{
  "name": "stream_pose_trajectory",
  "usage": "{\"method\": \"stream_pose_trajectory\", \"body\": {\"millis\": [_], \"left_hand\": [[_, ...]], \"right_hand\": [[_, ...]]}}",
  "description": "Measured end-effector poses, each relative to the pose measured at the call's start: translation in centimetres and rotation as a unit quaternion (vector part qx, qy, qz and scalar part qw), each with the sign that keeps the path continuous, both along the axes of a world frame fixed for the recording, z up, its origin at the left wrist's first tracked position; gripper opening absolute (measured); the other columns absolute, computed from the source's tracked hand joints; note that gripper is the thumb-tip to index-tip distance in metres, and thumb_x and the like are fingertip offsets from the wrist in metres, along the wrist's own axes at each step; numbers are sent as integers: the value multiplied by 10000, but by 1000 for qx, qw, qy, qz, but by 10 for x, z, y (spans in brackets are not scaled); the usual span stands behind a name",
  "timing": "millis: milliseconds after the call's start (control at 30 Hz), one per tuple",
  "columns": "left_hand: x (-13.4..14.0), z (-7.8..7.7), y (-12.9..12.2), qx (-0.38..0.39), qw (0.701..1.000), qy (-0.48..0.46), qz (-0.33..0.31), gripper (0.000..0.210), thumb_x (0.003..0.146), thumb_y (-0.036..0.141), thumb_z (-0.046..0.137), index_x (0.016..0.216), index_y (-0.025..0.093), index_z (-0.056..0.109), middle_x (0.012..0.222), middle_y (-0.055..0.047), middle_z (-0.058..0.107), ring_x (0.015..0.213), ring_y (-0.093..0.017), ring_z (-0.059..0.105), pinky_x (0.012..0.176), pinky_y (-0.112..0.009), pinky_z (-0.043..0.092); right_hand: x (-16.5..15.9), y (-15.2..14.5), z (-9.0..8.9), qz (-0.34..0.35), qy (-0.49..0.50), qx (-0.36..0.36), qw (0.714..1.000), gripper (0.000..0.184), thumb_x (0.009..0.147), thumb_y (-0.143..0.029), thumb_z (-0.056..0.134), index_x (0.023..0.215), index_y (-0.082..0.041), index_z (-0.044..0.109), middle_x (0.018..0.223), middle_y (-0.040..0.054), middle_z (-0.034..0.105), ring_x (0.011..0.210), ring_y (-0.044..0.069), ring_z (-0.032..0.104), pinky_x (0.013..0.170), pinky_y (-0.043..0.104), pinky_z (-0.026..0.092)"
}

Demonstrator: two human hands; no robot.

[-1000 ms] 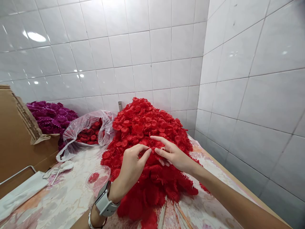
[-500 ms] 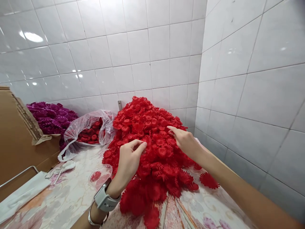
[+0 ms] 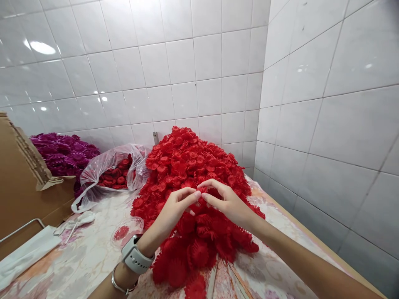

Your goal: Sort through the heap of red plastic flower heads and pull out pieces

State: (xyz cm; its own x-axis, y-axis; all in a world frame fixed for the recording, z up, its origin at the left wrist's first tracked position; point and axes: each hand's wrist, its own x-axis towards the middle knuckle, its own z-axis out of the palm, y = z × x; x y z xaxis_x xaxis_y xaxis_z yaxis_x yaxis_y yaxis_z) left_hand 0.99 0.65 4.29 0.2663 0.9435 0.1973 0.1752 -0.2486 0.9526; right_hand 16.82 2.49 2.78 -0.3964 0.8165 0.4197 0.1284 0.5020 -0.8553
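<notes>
A big heap of red artificial flowers (image 3: 183,155), with fringed round petals, rises in front of me. Over its near middle my hands meet, fingertips close together. My left hand (image 3: 179,203), with a watch and bracelet on its wrist, is closed in a pinch of thumb and forefinger. My right hand (image 3: 226,203) comes in from the other side, thumb and forefinger curved around a bit of red. That red appears to be a flower held between both hands' fingertips; the fingers partly hide it, and it blends with the heap behind.
Left of the heap are a clear plastic bag (image 3: 90,174) of darker red flowers, a purple flower pile (image 3: 70,153) and a cardboard box (image 3: 23,162). A small clear tub (image 3: 137,224) stands near my left forearm. Thin strips (image 3: 212,278) lie in front; tiled walls (image 3: 174,62) close the back and right.
My right hand has come away from the right side of the heap, moving left and down to meet my left hand. My left hand has shifted slightly right, still pinching.
</notes>
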Motion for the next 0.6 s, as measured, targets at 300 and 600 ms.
{"method": "stream_pose_trajectory", "body": {"millis": [300, 600], "left_hand": [[-6, -20, 15, 242, 910, 201, 272, 302, 754, 243, 544, 1034, 134, 564, 1060, -107, 601, 1005, -240, 539, 885, -395, 387], [0, -15, 4, 304, 925, 181, 138, 141, 813, 253, 507, 905, 198, 600, 934, -33, 644, 886, -163, 587, 804, -287, 440]], "right_hand": [[3, 15, -9, 8, 70, -76, 995, 264, 823, -296, 435, 1047, -168, 491, 718, -15, 524, 520, 73, 384, 493, 222, 328], [4, 19, -16, 20, 24, -66, 997, 284, 818, -385, 474, 928, -142, 572, 525, -45, 497, 364, 52, 357, 346, 188, 251]]}}
